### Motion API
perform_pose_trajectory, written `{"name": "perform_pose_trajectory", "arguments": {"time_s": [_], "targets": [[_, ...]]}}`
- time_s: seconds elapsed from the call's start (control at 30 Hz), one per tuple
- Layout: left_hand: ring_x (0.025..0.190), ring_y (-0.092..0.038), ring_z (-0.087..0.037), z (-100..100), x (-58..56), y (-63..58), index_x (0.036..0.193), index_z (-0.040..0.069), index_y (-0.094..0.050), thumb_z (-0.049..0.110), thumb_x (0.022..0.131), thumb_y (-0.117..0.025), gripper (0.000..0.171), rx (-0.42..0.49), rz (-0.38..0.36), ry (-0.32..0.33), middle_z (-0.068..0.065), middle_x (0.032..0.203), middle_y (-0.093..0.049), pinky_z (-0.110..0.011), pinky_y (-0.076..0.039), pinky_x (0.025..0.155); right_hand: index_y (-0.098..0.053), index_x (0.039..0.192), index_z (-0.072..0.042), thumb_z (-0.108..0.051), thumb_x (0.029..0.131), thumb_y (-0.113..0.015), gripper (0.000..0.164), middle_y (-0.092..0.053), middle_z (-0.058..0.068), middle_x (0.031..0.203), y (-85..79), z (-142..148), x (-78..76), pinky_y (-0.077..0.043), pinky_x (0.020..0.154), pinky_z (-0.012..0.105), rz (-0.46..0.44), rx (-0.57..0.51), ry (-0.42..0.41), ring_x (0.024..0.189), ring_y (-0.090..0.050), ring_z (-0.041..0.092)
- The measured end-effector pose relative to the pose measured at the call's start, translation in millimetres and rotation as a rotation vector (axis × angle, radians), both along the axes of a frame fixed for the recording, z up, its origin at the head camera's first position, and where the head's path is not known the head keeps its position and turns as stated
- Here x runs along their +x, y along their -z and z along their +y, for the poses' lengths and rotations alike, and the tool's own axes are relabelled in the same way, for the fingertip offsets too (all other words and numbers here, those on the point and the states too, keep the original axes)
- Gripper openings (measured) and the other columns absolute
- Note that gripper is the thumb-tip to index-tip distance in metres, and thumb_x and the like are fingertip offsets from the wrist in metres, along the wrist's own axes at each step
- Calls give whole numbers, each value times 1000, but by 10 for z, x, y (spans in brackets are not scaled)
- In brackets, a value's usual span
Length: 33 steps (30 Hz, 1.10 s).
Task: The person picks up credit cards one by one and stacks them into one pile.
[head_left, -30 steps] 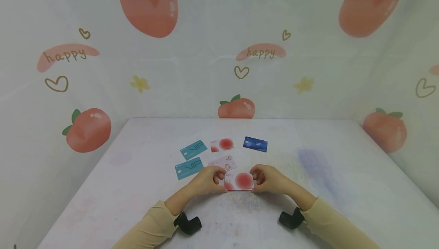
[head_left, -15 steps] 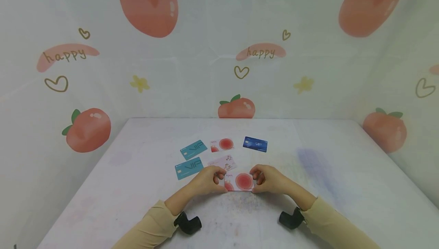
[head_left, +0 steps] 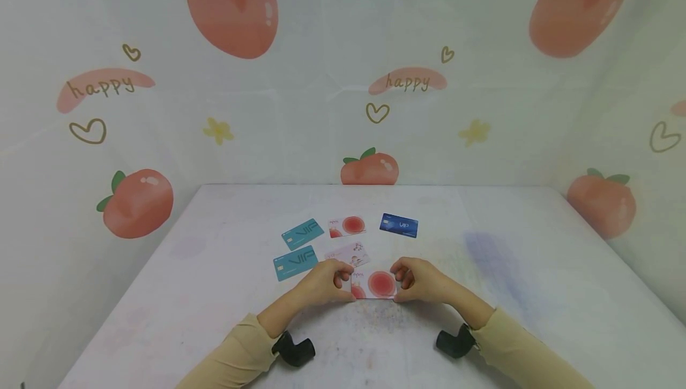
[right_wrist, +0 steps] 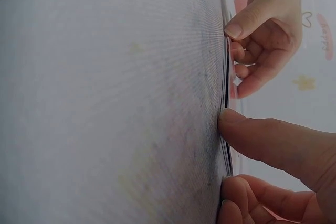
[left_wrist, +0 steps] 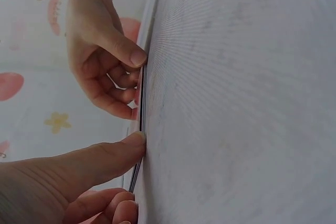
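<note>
A thin stack of cards (head_left: 374,284) lies at the middle front, its top card white with a large red circle. My left hand (head_left: 326,282) pinches its left end, thumb at the near corner and fingers at the far one. On the opposite end my right hand (head_left: 423,282) grips in a mirrored way. The left wrist view shows the layered edge of the stack (left_wrist: 142,98) low over the tabletop, between both thumbs. Just behind the stack lies a pale pink card (head_left: 348,254), partly hidden by it and the left fingers.
Two teal VIP cards (head_left: 296,263) lie to the left of the pink card. Farther back are a red-and-white card (head_left: 347,226) and a dark blue VIP card (head_left: 399,226). A fruit-printed cloth (head_left: 300,121) hangs behind the white table (head_left: 214,293).
</note>
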State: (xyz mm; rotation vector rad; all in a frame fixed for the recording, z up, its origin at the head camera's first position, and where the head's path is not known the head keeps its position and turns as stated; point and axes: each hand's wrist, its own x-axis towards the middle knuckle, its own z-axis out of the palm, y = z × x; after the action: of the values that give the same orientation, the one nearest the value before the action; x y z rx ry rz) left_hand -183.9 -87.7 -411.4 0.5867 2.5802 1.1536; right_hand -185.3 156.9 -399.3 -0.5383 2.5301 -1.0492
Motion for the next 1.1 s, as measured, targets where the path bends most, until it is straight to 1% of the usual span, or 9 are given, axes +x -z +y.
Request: {"name": "perform_pose_trajectory", "arguments": {"time_s": [0.33, 0.63, 1.1], "targets": [[71, -46, -12, -1, 5, -15, 111, -4, -62, 13, 71, -79, 46, -13, 31, 24, -3, 81, -55, -16, -37, 57, -56, 106, 1, -10, 71, -79, 43, -55, 4, 84, 23, 13, -12, -46, 65, 19, 21, 4, -12, 75, -50, 14], [72, -46, -12, 3, 17, -16, 113, -4, -61, 13, 71, -79, 49, -1, 10, 9, -4, 83, -54, -16, -37, 55, -57, 106, 1, -11, 71, -80, 43, -55, 3, 84, 19, 11, -13, -46, 66, 19, 25, 15, -14, 75, -50, 14], [70, -46, -11, -5, 13, -5, 114, -2, -62, 15, 72, -79, 48, -6, 10, 2, -3, 83, -55, -15, -38, 56, -55, 106, 1, -10, 71, -79, 44, -56, 4, 85, 6, 3, -9, -48, 67, 20, 23, 13, -14, 75, -51, 14]]}}
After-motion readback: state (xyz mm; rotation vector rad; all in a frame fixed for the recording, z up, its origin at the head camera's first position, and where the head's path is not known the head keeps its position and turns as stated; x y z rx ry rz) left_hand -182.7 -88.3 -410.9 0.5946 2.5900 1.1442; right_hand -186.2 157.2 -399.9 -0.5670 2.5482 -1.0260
